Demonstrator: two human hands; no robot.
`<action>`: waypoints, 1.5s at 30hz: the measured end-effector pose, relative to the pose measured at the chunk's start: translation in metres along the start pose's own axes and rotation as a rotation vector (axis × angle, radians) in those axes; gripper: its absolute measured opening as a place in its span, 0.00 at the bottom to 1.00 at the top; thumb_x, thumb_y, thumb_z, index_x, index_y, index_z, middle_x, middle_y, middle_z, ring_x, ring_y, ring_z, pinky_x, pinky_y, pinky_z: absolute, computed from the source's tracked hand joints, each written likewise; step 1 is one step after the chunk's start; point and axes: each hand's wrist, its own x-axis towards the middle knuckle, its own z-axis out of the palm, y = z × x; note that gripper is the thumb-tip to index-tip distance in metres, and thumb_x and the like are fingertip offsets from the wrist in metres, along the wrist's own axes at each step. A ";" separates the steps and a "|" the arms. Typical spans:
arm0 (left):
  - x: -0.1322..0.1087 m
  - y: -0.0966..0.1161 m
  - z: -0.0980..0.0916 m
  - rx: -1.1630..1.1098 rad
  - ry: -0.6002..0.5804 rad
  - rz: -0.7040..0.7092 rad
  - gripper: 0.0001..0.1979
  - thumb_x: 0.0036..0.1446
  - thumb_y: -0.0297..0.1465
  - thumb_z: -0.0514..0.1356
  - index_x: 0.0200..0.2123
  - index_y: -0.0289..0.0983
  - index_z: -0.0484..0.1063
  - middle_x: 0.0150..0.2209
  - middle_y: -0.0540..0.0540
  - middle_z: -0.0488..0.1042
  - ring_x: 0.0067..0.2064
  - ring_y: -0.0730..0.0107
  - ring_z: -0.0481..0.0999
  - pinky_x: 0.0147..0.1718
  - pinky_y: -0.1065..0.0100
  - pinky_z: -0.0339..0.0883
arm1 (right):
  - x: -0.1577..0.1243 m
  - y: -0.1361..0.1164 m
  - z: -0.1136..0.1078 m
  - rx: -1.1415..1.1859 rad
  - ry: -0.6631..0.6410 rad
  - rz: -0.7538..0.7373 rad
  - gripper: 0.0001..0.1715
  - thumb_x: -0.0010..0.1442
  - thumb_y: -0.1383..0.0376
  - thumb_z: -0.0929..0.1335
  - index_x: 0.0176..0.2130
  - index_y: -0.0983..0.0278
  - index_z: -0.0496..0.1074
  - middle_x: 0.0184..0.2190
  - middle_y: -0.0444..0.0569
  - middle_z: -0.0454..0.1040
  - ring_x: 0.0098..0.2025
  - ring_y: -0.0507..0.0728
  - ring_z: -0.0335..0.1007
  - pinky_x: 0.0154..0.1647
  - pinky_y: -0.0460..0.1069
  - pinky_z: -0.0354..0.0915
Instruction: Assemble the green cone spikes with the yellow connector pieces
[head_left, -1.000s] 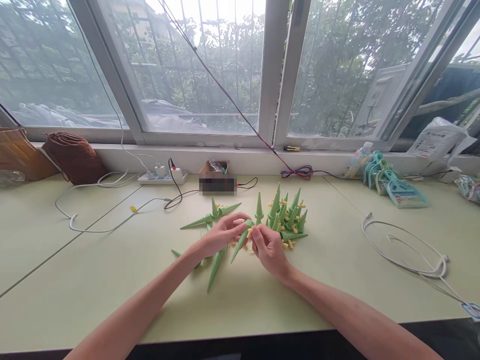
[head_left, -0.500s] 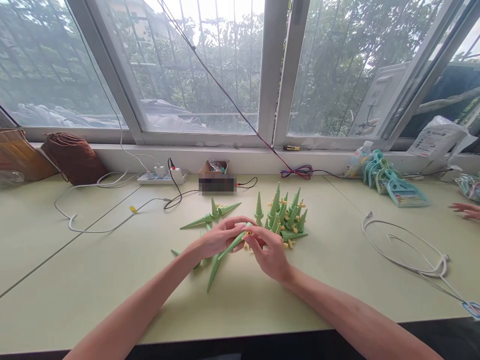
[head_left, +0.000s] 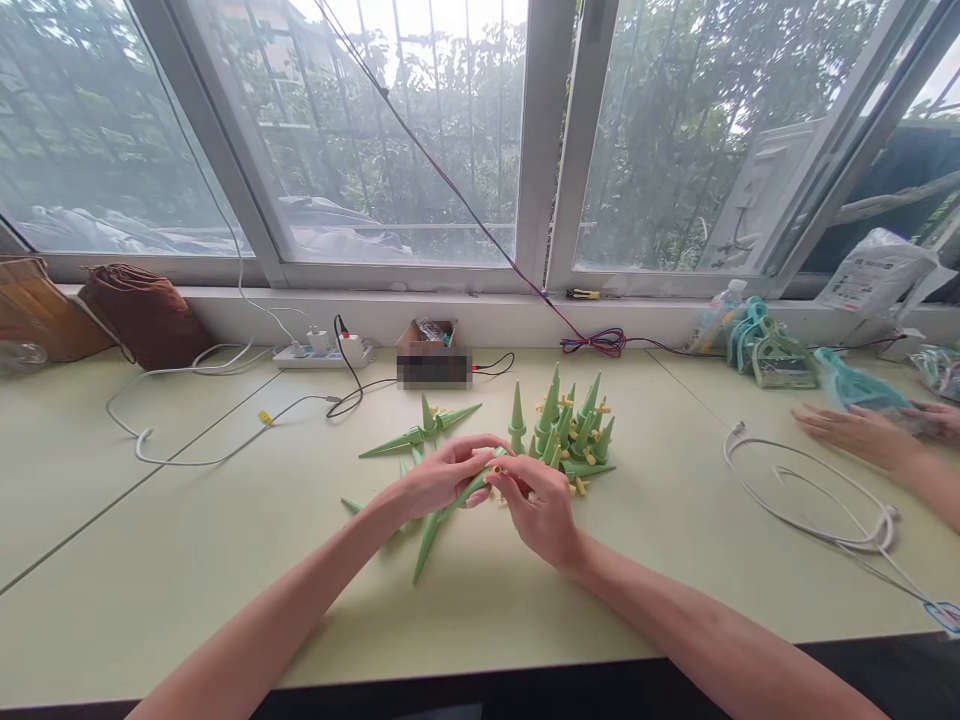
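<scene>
My left hand point(head_left: 439, 478) is closed round a green plastic spike point(head_left: 466, 490) that points down and to the left. My right hand point(head_left: 536, 508) pinches a small yellow piece point(head_left: 496, 469) at the spike's wide end. Both hands meet above the pale green table point(head_left: 187, 560). Behind them stands a cluster of upright green spikes with yellow pieces point(head_left: 574, 432). More green spikes point(head_left: 420, 436) lie flat to the left, one long spike point(head_left: 424, 545) under my left wrist.
Another person's hands point(head_left: 855, 432) reach in at the right beside teal packaged items point(head_left: 780, 358). A white cable point(head_left: 810, 505) loops at the right. A power strip point(head_left: 322, 352), cables, a small box point(head_left: 429, 345) and brown bags point(head_left: 142, 312) line the window sill.
The spike in my hands has tilted flatter, its tip swinging left. Another person's hands have come in from the right and moved the teal packages.
</scene>
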 end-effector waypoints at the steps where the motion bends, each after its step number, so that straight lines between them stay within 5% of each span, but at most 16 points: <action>1: 0.000 0.000 0.000 -0.006 0.004 0.002 0.16 0.62 0.40 0.61 0.48 0.35 0.71 0.26 0.51 0.68 0.22 0.79 0.63 0.24 0.73 0.54 | 0.000 0.000 0.000 -0.001 0.008 -0.006 0.17 0.66 0.55 0.65 0.35 0.61 0.78 0.25 0.48 0.74 0.23 0.53 0.63 0.27 0.48 0.62; 34: 0.003 -0.011 0.003 -0.112 0.051 0.034 0.15 0.62 0.39 0.62 0.47 0.36 0.69 0.26 0.51 0.69 0.21 0.80 0.67 0.23 0.75 0.58 | 0.000 0.000 0.003 0.010 0.111 -0.157 0.10 0.67 0.66 0.66 0.37 0.64 0.77 0.22 0.44 0.74 0.16 0.48 0.60 0.19 0.45 0.60; 45: 0.004 -0.011 0.000 -0.066 0.043 0.065 0.16 0.62 0.40 0.61 0.47 0.35 0.69 0.26 0.50 0.70 0.23 0.77 0.69 0.22 0.75 0.60 | -0.002 0.003 0.004 0.161 0.074 -0.087 0.06 0.66 0.65 0.67 0.43 0.61 0.74 0.25 0.42 0.74 0.17 0.49 0.70 0.15 0.43 0.61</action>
